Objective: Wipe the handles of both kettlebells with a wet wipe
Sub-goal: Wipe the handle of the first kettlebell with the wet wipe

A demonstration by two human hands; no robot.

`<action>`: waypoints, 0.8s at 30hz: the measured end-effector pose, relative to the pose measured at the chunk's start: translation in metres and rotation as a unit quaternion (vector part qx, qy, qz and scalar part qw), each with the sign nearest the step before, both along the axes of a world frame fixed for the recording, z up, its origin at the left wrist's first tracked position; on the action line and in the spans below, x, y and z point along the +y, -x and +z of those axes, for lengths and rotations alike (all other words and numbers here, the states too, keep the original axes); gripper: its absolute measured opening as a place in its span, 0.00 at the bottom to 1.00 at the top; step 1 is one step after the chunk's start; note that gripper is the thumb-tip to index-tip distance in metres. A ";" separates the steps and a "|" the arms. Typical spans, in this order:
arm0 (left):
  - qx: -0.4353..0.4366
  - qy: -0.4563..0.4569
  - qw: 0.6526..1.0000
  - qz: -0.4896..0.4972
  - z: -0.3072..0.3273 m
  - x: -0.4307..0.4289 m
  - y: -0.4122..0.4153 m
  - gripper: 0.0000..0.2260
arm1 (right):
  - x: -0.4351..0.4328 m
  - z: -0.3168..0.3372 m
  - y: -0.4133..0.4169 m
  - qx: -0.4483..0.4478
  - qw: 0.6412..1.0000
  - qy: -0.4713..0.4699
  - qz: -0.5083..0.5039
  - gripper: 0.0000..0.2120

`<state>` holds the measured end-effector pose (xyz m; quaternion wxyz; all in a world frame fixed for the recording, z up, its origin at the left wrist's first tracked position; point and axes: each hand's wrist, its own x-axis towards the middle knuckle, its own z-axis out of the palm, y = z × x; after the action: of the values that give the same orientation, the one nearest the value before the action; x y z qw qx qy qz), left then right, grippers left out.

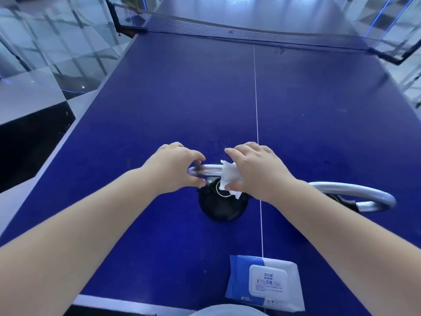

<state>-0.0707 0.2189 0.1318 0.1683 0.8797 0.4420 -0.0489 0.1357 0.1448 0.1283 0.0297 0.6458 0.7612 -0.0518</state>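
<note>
A black kettlebell (222, 207) with a silver handle (208, 170) stands on the blue table near its centre line. My left hand (176, 167) grips the left end of that handle, which shows dark specks. My right hand (255, 169) presses a white wet wipe (230, 176) around the handle's right part. A second kettlebell lies behind my right forearm; only its silver handle (364, 193) and a bit of black body show.
A blue-and-white pack of wet wipes (265, 282) lies near the table's front edge. The table tennis table (159, 110) stretches ahead to a black net (227, 30). A floor drop lies along the left edge.
</note>
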 end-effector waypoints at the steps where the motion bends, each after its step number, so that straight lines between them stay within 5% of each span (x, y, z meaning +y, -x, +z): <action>1: 0.001 -0.021 1.000 0.004 0.000 -0.001 -0.002 0.23 | 0.006 0.000 0.002 -0.020 1.000 0.019 0.003 0.33; 7: -0.008 -0.051 0.998 0.040 -0.001 -0.002 -0.008 0.13 | 0.020 -0.019 0.009 -0.069 0.997 -0.001 0.031 0.10; 13: -0.012 -0.053 0.997 0.050 -0.001 -0.004 -0.008 0.12 | 0.013 -0.027 0.007 -0.093 0.995 -0.038 0.017 0.18; 24: -0.018 -0.027 0.995 0.091 -0.004 -0.005 -0.009 0.12 | -0.006 -0.030 -0.021 -0.061 0.997 -0.022 -0.049 0.13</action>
<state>-0.0615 0.2137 0.1274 0.1561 0.8407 0.5185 -0.0053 0.1569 0.1383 0.0986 0.0586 0.6850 0.7261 0.0031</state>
